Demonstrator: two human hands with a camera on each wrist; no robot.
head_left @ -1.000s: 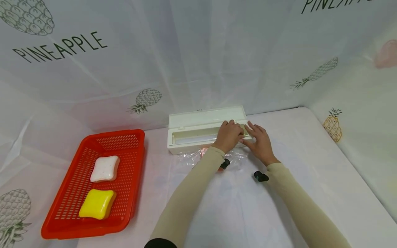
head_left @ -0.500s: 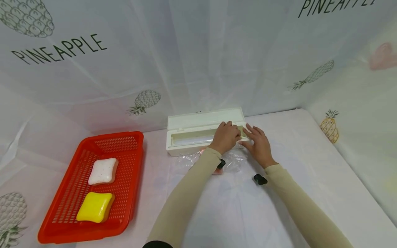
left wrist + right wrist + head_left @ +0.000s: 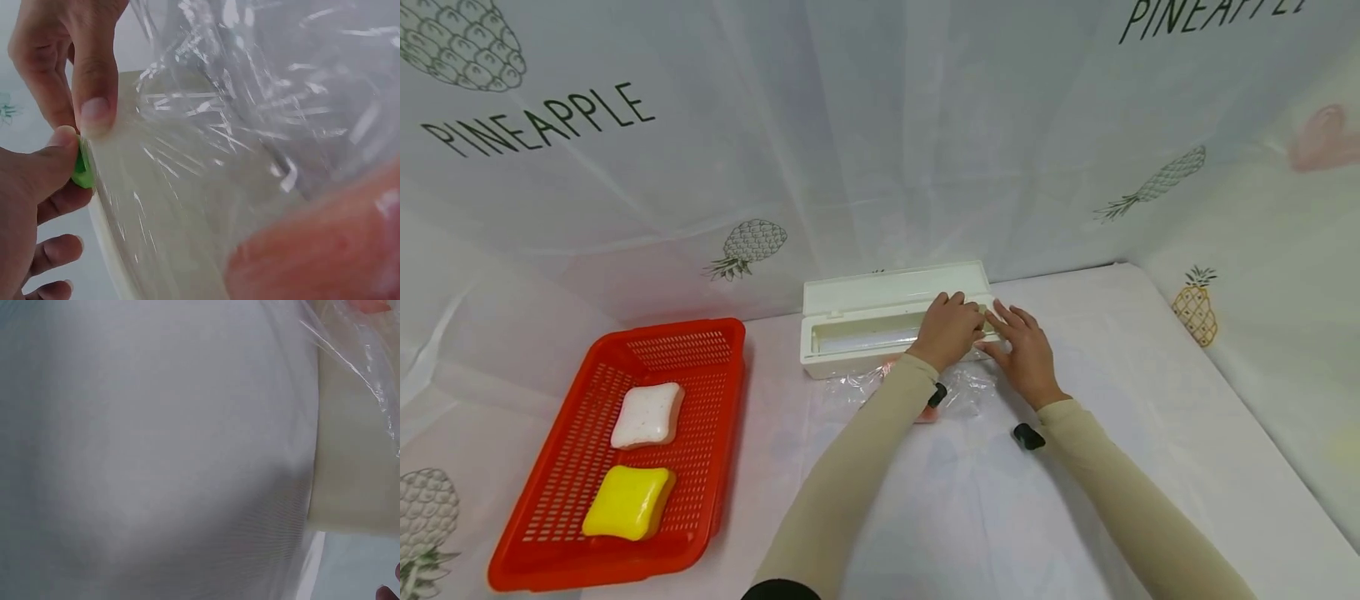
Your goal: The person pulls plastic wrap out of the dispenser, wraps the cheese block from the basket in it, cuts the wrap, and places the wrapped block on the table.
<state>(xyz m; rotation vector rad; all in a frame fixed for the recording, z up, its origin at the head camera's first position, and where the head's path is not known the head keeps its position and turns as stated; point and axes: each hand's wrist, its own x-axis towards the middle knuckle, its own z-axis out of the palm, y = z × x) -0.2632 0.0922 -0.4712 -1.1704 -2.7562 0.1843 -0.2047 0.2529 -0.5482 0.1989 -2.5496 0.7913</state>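
Observation:
A long white cling film dispenser box [image 3: 842, 363] stands near the back wall, its lid [image 3: 895, 284] raised. Clear film [image 3: 187, 144] drapes down its front. At the box's right end, my left hand [image 3: 949, 327] pinches a small green slider [image 3: 81, 172] at the rim between thumb and forefinger. Close beside it, my right hand [image 3: 1024, 354] grips the box's corner, thumb pressing the film against the front and fingers behind the rim. An orange-pink block [image 3: 319, 256] lies under the film before the box, partly hidden by my left forearm.
To the left stands a red perforated basket [image 3: 715, 467] holding a white block [image 3: 647, 415] and a yellow block [image 3: 628, 502], both pillow-shaped. A white cloth [image 3: 985, 517] covers the table. Behind the box hangs a white curtain [image 3: 880, 167] printed with pineapples.
The head view has shifted slightly, and the scene sits a little lower and further left in it. Both hands keep their places at the box's right end.

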